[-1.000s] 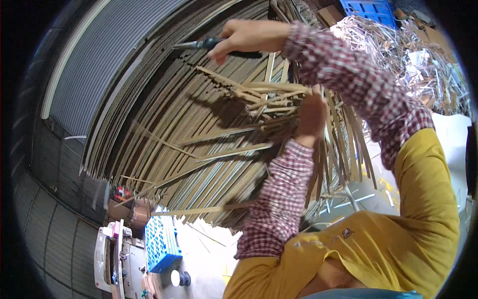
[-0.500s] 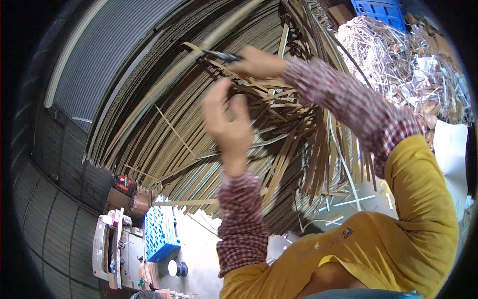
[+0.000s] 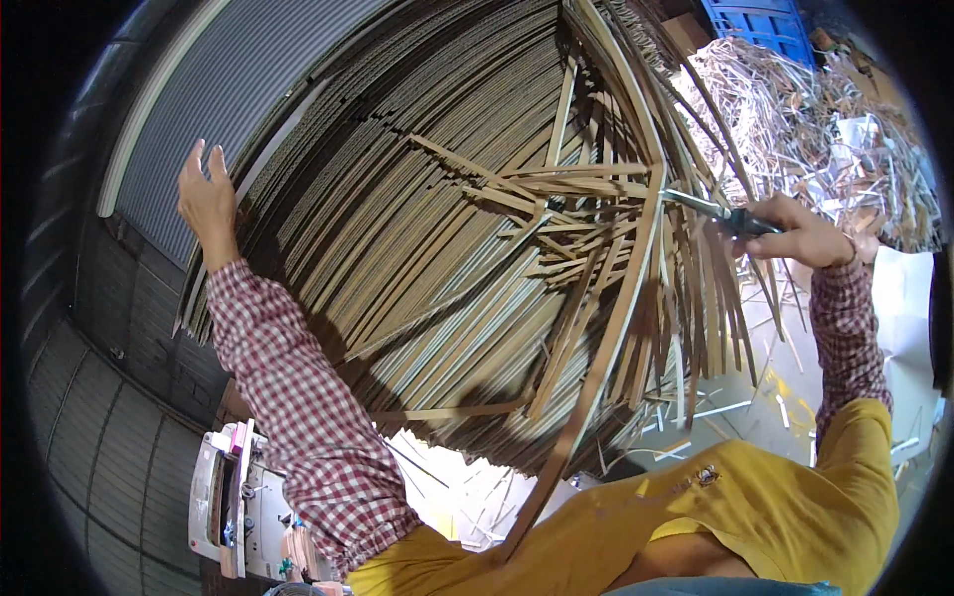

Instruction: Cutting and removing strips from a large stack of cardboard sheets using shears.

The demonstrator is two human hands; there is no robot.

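A tall stack of corrugated cardboard sheets (image 3: 397, 228), edges up toward me, fills the middle. My right hand (image 3: 805, 233) is closed around a dark-handled tool (image 3: 711, 207) with a slim metal end; its exact kind is hard to tell. The metal tip touches a bent cardboard strip (image 3: 621, 298) that hangs down toward my chest. My left hand (image 3: 209, 204) is raised at the stack's far left edge, fingers apart, holding nothing. Many narrow loose strips (image 3: 586, 214) lie tangled on the stack's right part and droop over its side.
A big heap of shredded scrap (image 3: 795, 129) lies at the far right, with a blue crate (image 3: 760, 25) behind it. A corrugated grey panel (image 3: 238, 79) stands at the upper left. Below left is a pale machine (image 3: 224, 497). Cut scraps (image 3: 715, 407) litter the floor.
My right hand has swung right with the tool, from above the stack's middle to its right side. My left hand has moved from the middle to the far left. A long strip now hangs from the tool's tip.
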